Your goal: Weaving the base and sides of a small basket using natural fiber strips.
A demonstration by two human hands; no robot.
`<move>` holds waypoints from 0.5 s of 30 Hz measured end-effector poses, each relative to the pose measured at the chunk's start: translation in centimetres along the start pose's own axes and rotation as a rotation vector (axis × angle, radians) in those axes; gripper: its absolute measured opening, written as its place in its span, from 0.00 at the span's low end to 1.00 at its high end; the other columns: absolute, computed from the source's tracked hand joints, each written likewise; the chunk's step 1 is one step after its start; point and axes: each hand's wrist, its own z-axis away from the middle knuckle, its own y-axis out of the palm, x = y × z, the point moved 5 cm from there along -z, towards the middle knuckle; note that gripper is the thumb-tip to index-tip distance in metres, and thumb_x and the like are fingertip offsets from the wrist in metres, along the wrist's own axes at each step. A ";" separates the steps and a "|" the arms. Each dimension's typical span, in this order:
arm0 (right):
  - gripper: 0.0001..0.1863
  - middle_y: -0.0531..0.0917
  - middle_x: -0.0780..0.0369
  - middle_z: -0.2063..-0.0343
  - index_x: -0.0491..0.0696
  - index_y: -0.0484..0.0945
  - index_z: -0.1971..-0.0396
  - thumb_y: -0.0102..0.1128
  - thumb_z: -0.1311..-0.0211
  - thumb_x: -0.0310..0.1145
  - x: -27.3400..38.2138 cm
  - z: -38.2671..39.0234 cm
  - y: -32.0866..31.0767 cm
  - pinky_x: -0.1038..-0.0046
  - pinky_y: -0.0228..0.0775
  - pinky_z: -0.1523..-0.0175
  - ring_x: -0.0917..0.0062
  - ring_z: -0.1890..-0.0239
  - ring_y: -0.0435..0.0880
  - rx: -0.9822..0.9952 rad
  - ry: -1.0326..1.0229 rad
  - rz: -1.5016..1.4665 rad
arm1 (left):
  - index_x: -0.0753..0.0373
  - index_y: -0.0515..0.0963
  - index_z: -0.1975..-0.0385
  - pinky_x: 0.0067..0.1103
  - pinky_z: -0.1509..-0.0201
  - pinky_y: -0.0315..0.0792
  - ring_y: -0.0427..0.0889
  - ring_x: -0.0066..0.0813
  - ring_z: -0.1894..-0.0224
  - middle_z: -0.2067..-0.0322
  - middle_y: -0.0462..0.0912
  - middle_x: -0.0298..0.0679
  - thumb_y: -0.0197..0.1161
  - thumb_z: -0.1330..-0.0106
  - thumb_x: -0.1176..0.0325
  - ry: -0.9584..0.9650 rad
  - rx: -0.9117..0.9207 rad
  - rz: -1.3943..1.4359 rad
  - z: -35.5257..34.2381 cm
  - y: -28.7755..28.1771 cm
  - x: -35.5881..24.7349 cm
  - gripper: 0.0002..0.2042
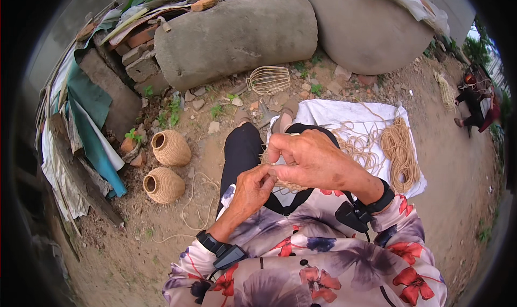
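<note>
My left hand (253, 186) is closed, thumb and forefinger pinched beside the fingertips of my right hand (307, 161), which is closed above it. What they pinch is too small to make out. Beneath both hands a tan woven cord piece (287, 187) sits in my lap, mostly hidden. A white sack (318, 109) lies to the front right, bearing loose tan cord (361, 153) and a long coiled hank (399, 156). Two woven jute pots (171, 148) (167, 186) stand on the ground to my left, beside a trailing strand of cord.
A wire frame (268, 81) lies ahead, below a concrete cylinder (234, 38) and a round slab (366, 35). Piled bricks, boards and teal sheeting (97, 129) line the left. At far right another person (474, 105) in dark trousers is beside pale bundled material (446, 92).
</note>
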 end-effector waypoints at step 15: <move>0.07 0.78 0.64 0.78 0.40 0.79 0.71 0.66 0.42 0.28 -4.2 9.4 -4.6 0.77 0.69 0.68 0.82 0.76 0.77 -0.510 0.045 -0.184 | 0.69 0.82 0.66 0.18 0.72 0.67 0.72 0.17 0.76 0.74 0.78 0.34 0.66 0.35 0.71 -0.144 0.088 0.051 -3.8 -1.9 -3.8 0.07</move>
